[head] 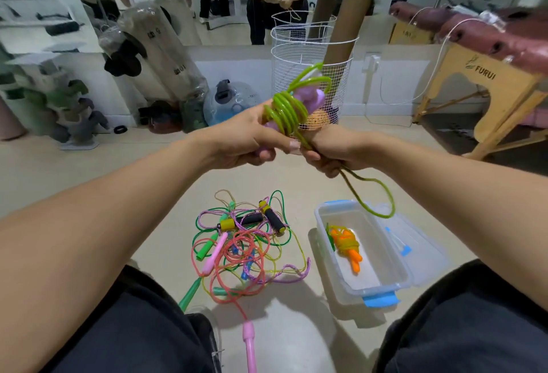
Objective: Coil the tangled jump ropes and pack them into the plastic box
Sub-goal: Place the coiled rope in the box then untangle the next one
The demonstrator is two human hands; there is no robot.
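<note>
Left hand clamped round purple handles, green rope wound over them; right hand pinching rope's loose tail. Tangled ropes on floor at 6 o'clock; plastic box, orange coiled rope inside, at 5 o'clock

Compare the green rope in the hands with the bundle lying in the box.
The green rope is held up in the air, the left hand gripping its purple handles; the orange-handled bundle lies in the plastic box. The green rope trails a loose tail through the right hand; the bundle looks fully wound. Both are ropes coiled around their own handles.
</note>
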